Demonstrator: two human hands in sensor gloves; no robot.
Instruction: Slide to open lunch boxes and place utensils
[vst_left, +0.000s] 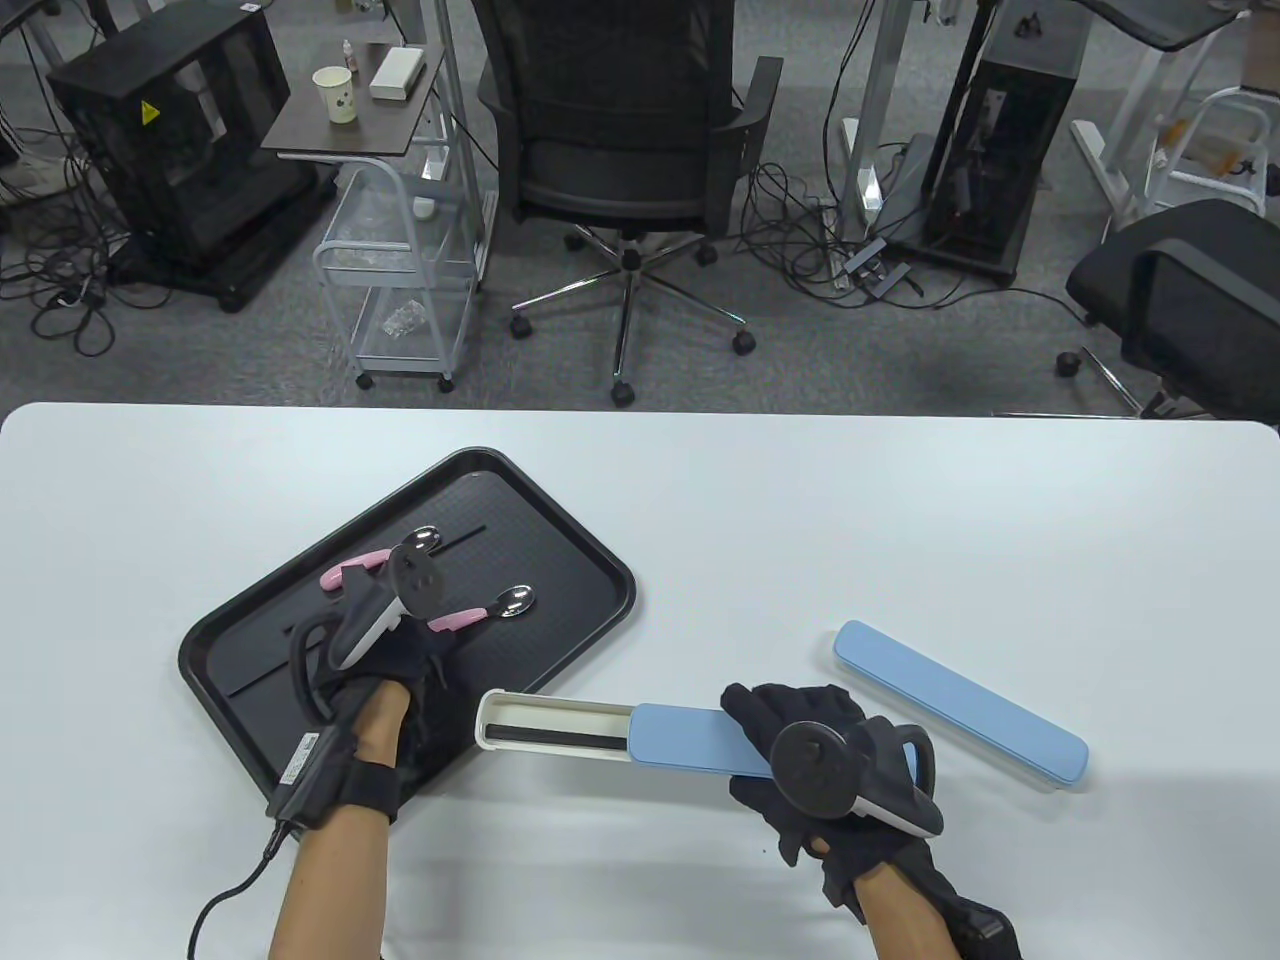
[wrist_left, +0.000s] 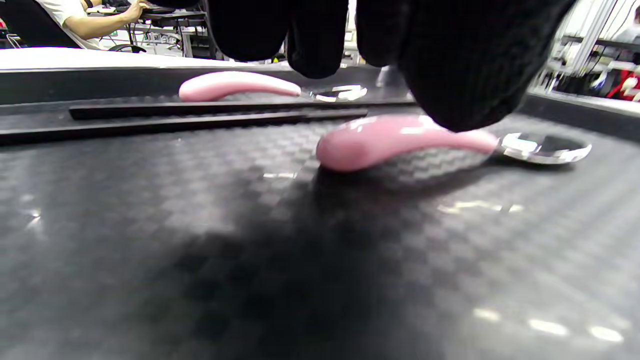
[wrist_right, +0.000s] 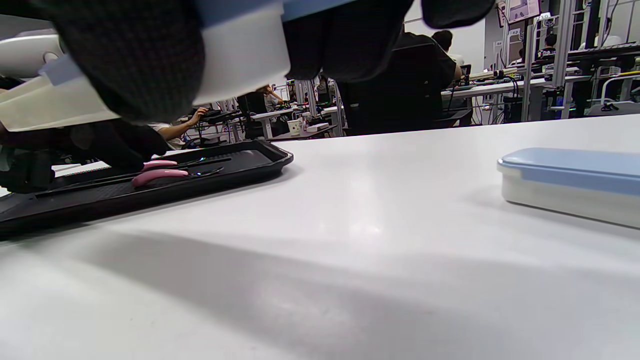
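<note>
A black tray (vst_left: 300, 620) on the left holds two pink-handled spoons, the near one (vst_left: 500, 605) and the far one (vst_left: 350, 575), and black chopsticks (wrist_left: 200, 110). My left hand (vst_left: 430, 640) hangs over the tray. In the left wrist view one fingertip (wrist_left: 450, 90) touches the near spoon's handle (wrist_left: 380, 142), which lies flat. My right hand (vst_left: 770, 730) grips a lunch box by its blue lid (vst_left: 690, 740). The lid is slid partly back and the white base (vst_left: 550, 722) is exposed, with a dark strip inside. In the right wrist view the box (wrist_right: 240, 60) is held above the table.
A second lunch box (vst_left: 960, 705) with its blue lid closed lies on the white table to the right, also in the right wrist view (wrist_right: 570, 182). Office chairs and a cart stand beyond the table's far edge.
</note>
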